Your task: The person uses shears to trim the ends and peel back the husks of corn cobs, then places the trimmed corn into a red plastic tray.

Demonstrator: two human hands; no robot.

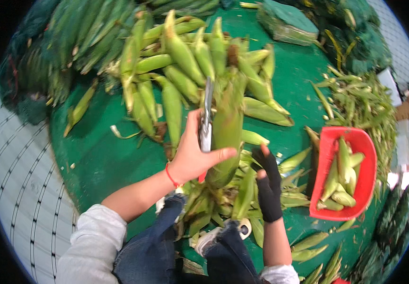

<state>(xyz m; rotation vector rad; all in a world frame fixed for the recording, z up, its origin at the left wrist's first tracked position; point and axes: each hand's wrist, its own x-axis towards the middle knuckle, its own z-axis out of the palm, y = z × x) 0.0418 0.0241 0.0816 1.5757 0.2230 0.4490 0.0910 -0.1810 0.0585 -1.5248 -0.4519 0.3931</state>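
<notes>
My bare left hand (189,159) grips a metal cutting tool (207,133), its narrow end pointing away from me. The thumb of that hand lies across a large ear of corn in its green husk (227,131), which is blurred and stands lengthwise before me. Whether the fingers also bear the ear's weight I cannot tell. My right hand (270,188), in a black glove with bare fingertips, is just right of the ear's lower end, fingers apart and holding nothing. Beyond both hands lies a pile of husked-over corn ears (186,58).
A red plastic scoop-shaped bin (367,170) holds several small ears at the right. Behind it is a heap of trimmed husk pieces (364,101). Loose husks (245,198) lie by my feet. Green mesh sacks of corn (83,39) bound the green floor sheet (94,159).
</notes>
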